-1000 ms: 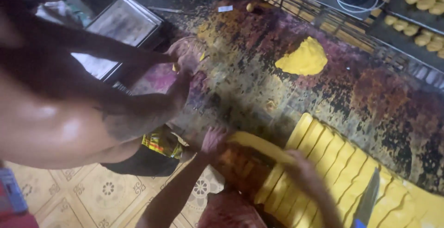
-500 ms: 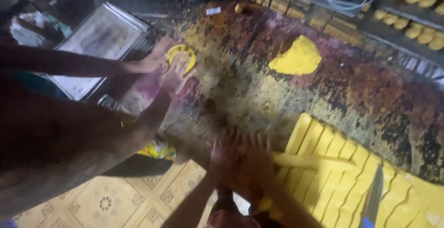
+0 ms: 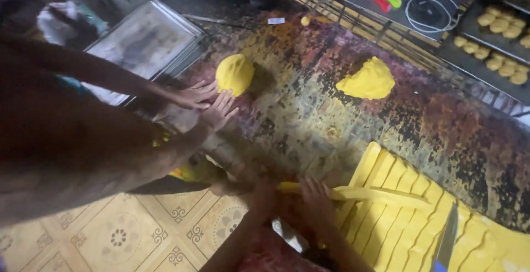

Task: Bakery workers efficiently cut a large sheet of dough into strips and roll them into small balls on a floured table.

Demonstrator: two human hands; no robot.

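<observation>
My left hand (image 3: 193, 95) and right hand (image 3: 221, 111) lie flat, fingers spread, fingertips touching the round yellow dough ball (image 3: 234, 73). The ball sits near the bench's (image 3: 309, 112) left edge, beside a metal tray (image 3: 138, 46). Another person's hands (image 3: 314, 195) press a yellow dough strip (image 3: 381, 195) at the near edge.
</observation>
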